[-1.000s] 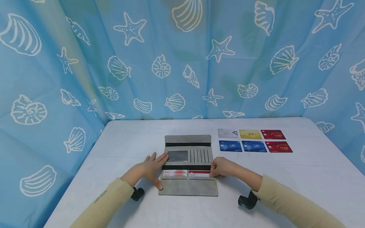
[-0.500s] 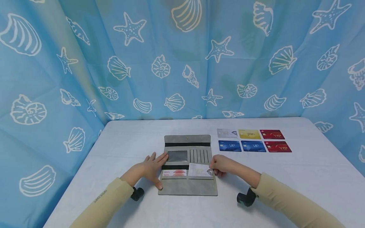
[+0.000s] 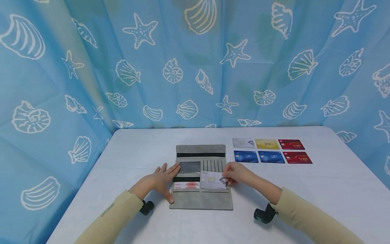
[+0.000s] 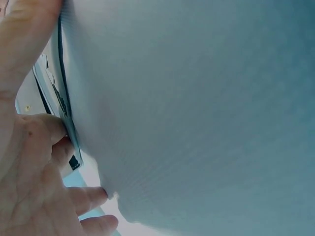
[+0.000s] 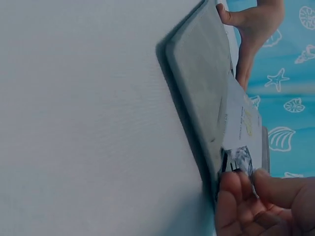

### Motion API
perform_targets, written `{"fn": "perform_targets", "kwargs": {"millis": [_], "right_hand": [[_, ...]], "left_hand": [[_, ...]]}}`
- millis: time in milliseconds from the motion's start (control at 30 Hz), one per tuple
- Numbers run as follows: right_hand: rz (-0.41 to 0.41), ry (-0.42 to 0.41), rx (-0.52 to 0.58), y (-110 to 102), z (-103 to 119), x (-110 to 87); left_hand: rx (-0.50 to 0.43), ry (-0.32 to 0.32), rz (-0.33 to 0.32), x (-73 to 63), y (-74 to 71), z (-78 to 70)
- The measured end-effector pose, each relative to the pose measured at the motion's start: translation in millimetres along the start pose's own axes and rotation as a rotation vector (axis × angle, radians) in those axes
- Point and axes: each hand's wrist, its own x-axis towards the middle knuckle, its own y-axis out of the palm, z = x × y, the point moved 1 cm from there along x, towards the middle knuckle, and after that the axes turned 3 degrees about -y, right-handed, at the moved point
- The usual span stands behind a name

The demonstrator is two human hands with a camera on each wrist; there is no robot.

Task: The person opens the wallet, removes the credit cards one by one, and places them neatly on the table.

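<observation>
A grey long wallet [image 3: 201, 200] lies unfolded on the table. My right hand [image 3: 239, 173] pinches the right end of a silver VIP card [image 3: 211, 180], thumb on one face in the right wrist view. The card's lower edge is at the lower right pocket, and most of its face shows above it. My left hand [image 3: 163, 181] has its fingers spread, with fingertips and thumb resting on the wallet's left edge. Beside the silver card, a white card with pink print [image 3: 186, 185] sits in the lower left pocket. Above are a clear window [image 3: 190, 167] and several narrow slots [image 3: 213, 166].
Behind and right of the wallet, two rows of cards lie flat: silver [image 3: 243, 143], gold [image 3: 267, 144] and red [image 3: 291, 144] at the back; two blue [image 3: 246, 156] and a red in front. A blue shell-print curtain [image 3: 170, 91] hangs behind the table.
The silver card has come into view at the lower right pocket, covering a red-striped card seen there before. My right hand has lifted it slightly upward. The left hand has stayed put.
</observation>
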Motion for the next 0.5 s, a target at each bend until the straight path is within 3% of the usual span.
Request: {"fn": "perform_targets", "kwargs": {"millis": [333,500], "right_hand": [[-0.085,-0.134,0.076,-7.2,-6.7,-5.5],[-0.112,-0.142,0.157,-17.5,-9.0,-9.3]], "left_hand": [[0.005,0.013,-0.005,0.3,0.1,0.0],[0.002,0.010,-0.001,1.6,0.9,0.5]]}}
